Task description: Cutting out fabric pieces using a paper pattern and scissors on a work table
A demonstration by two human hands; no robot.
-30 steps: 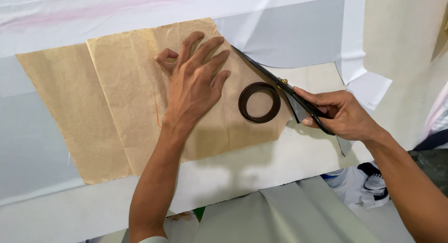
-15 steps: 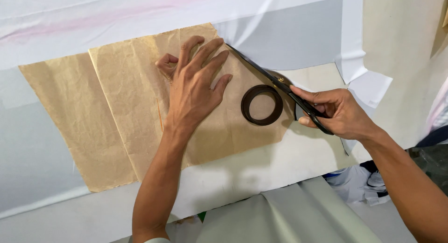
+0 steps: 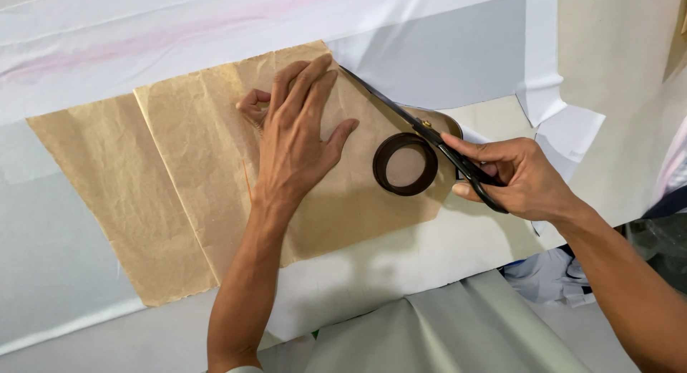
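Scissors (image 3: 429, 133) lay in the right hand (image 3: 519, 180), whose fingers (image 3: 472, 145) were curled through and around the dark handles; the long blades ran up and left along the upper right edge of the brown paper (image 3: 186, 180), their tips near the left fingertips. How far the blades stood apart could not be told, as they showed as one thin dark line.

The left hand (image 3: 297, 147) pressed flat on the paper, fingers (image 3: 315, 83) spread and pointing up toward the paper's top edge, thumb out to the right, one finger tucked under at the left. It gripped nothing.

The paper, creased and folded down its left part, lay on white and grey cloth (image 3: 444, 58) spread over the bench. A dark ring (image 3: 405, 164) rested on the paper's right part, between the left thumb and the right hand, just below the blades. More pale cloth (image 3: 444, 330) hung off the bench's near edge.
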